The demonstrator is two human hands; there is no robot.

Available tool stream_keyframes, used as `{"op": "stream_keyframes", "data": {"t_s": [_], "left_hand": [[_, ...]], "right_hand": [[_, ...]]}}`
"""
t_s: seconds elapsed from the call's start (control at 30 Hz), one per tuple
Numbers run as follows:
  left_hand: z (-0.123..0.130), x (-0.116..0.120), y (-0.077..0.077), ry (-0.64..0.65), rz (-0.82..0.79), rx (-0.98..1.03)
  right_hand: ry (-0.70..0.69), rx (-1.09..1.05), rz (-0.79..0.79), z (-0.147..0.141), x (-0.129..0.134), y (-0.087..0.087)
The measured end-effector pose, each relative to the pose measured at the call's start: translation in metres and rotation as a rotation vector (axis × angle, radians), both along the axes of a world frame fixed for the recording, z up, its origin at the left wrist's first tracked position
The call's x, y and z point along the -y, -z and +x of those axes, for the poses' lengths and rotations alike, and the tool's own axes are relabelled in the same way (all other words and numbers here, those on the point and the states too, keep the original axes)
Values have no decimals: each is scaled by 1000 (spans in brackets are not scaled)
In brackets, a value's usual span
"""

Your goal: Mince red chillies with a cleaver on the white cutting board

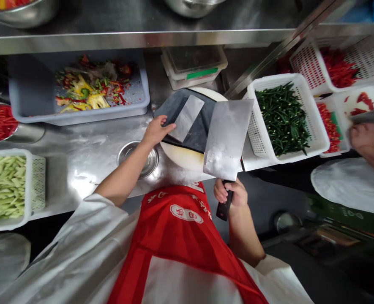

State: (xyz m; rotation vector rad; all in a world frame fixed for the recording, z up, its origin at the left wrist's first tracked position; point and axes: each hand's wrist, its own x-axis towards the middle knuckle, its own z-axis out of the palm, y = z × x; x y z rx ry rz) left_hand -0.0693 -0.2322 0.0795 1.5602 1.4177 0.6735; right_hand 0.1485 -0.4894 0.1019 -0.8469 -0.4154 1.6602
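My right hand [233, 192] is wrapped round the black handle of a broad cleaver [227, 137]. The blade points away from me, its lower part wet and streaked, and overlaps the right side of a dark mat [197, 134]. On that mat lies a pale grey rectangular whetstone [187, 118], set at a slant. My left hand [158, 131] is at the mat's left edge with its fingers apart, one digit touching the near end of the whetstone. Under the mat is a round cutting board [182, 158], partly covered.
A steel bowl [150, 164] stands below my left forearm. Behind are a grey tub [79, 114] of vegetable scraps and lidded boxes [195, 67]. White baskets hold green chillies [283, 120] and pale green pieces [4, 185]. A co-worker's hand [366, 135] holds a knife at right.
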Motion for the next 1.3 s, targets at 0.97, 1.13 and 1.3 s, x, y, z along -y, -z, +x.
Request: {"op": "stream_keyframes", "data": {"t_s": [0.97, 1.13, 1.3], "left_hand": [[105, 220, 61, -684, -12, 261], [53, 182, 48, -1021, 29, 403], [1, 129, 47, -954, -83, 212]], "right_hand": [[-853, 1476, 396, 77, -82, 23], [-1080, 1773, 544, 64, -69, 39], [-1122, 1834, 583, 71, -51, 52]]}}
